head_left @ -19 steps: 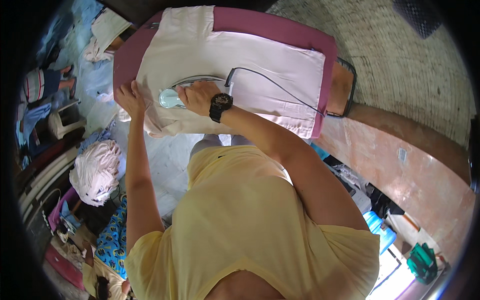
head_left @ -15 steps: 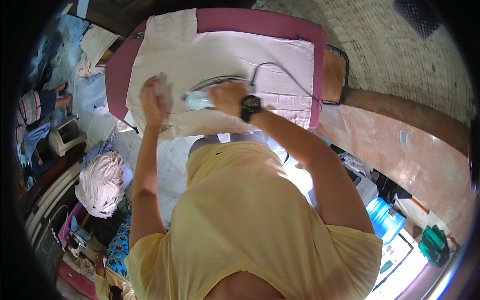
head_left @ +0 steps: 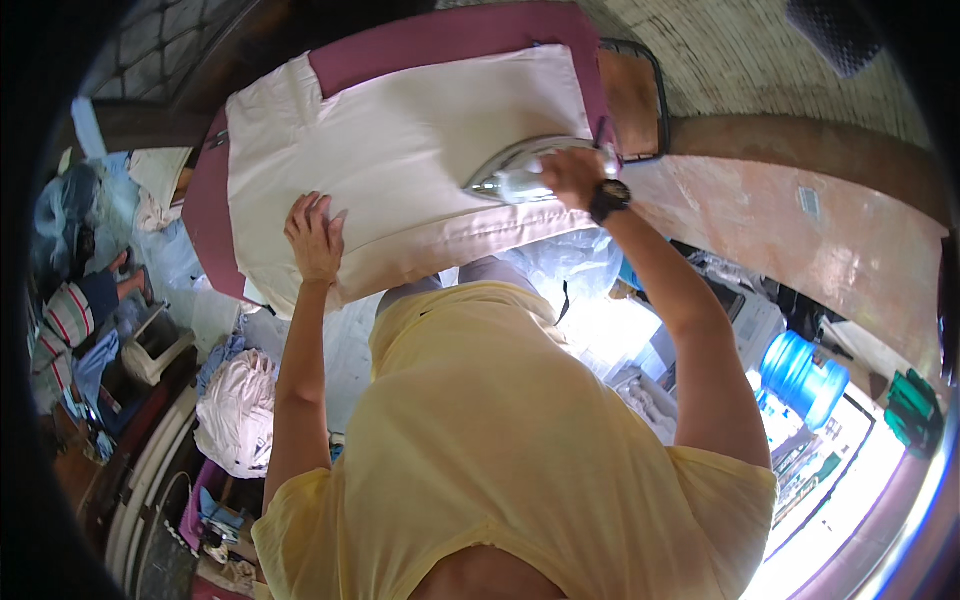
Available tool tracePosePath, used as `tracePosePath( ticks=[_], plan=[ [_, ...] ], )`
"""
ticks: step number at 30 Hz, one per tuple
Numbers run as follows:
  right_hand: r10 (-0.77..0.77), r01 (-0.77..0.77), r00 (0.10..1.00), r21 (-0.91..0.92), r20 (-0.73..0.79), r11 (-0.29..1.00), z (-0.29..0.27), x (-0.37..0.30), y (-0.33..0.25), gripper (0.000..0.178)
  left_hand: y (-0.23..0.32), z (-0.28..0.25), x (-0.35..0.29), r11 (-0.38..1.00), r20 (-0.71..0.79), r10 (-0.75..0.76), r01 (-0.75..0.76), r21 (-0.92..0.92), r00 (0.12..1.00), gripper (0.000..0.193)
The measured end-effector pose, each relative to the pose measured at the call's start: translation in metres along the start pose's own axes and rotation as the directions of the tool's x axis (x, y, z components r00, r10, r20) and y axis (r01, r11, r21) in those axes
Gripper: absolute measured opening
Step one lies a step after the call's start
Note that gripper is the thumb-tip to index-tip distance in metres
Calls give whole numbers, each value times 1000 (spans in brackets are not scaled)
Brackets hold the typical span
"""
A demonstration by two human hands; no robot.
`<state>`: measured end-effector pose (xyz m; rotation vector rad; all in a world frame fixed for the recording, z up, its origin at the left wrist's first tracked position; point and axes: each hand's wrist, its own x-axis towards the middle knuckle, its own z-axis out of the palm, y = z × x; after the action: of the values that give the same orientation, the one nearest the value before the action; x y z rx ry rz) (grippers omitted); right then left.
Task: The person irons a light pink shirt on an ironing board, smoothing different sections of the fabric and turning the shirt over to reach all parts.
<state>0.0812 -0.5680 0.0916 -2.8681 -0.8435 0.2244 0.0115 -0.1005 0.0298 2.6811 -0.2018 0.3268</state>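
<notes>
A cream garment [head_left: 430, 125] lies spread over a maroon padded board [head_left: 440, 30]. My right hand [head_left: 575, 178] is closed round the handle of a clothes iron [head_left: 515, 183], which rests on the garment's right side near the front edge, its pointed tip toward the left. A black watch is on that wrist. My left hand [head_left: 315, 240] lies on the garment's left part, fingers apart and slightly bent, holding nothing. Shallow creases show around it. The garment's front edge hangs over the board's near side.
A metal-framed rack [head_left: 635, 105] adjoins the board's right end. On the floor at left sits a bundle of pale cloth [head_left: 238, 415] near a beige stool [head_left: 158, 345]. Another person in a striped top [head_left: 70, 320] is farther left. A blue water jug [head_left: 803, 380] stands at lower right.
My right hand has slid the iron rightward across the garment, from its middle to the right end. My left hand has settled onto the cloth. The whole view has shifted somewhat.
</notes>
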Motion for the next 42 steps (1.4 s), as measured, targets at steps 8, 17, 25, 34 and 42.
tracePosePath(
  ticks=[8,17,25,34,42],
  plan=[
    [202,-206,955,-4,216,979,-54,-7,30,33,1,-1,1,999,8,27,-28,17,1000,34],
    [220,-227,949,5,224,974,-38,1,14,33,5,-5,3,1000,-22,-2,2,-20,1000,33],
    [-1,14,999,398,-32,917,-40,50,-93,59,-28,-8,43,872,-86,-225,161,-461,971,34],
    [47,-76,996,448,76,891,-33,159,-187,68,-2,-16,141,785,-360,-350,61,-616,865,41],
    [49,-64,996,211,75,975,-38,39,-47,77,49,47,152,896,101,439,-427,-124,893,37]
  ],
)
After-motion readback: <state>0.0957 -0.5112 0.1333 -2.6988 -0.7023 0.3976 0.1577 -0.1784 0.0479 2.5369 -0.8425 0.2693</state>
